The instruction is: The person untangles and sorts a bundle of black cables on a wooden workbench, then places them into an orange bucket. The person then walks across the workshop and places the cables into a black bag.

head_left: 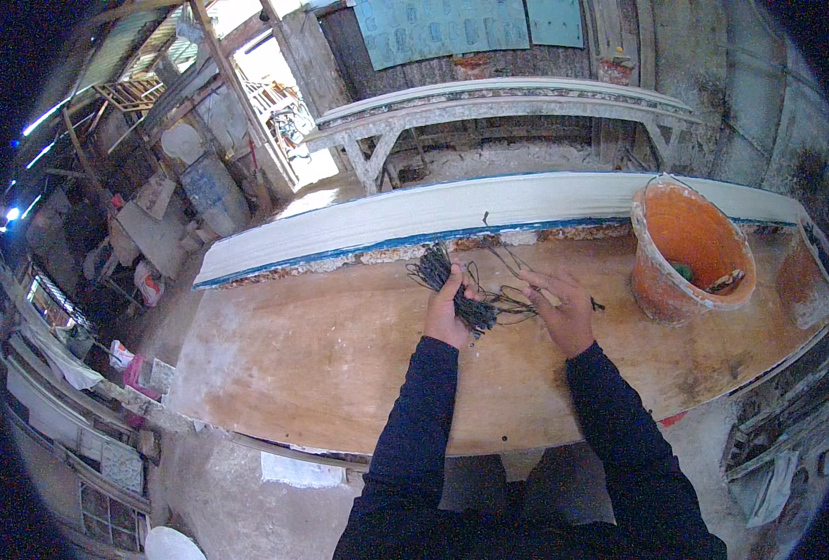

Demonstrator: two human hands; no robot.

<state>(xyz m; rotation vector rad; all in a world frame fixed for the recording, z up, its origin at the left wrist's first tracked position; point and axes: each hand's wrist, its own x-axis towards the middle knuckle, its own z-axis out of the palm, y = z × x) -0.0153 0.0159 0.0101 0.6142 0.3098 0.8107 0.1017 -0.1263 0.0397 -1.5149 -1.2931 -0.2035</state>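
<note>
My left hand (449, 313) is closed around a bundle of thin black cord (476, 315), looped and tangled; whether it is string or soft wire I cannot tell. Loose loops stick out on both sides of that fist. To its right, my right hand (564, 308) has its fingers bent in a pinch on a strand of the cord. One thin strand (502, 250) rises from between the hands toward the far edge of the board. Both hands are above a brown wooden tabletop (321, 373).
An orange bucket (652, 271), crusted with white and holding a few items, stands at right, with another crusted container (809, 280) beyond it. A long white slab with a blue edge (368, 229) lines the table's far side. Behind it is a whitened bench (508, 101).
</note>
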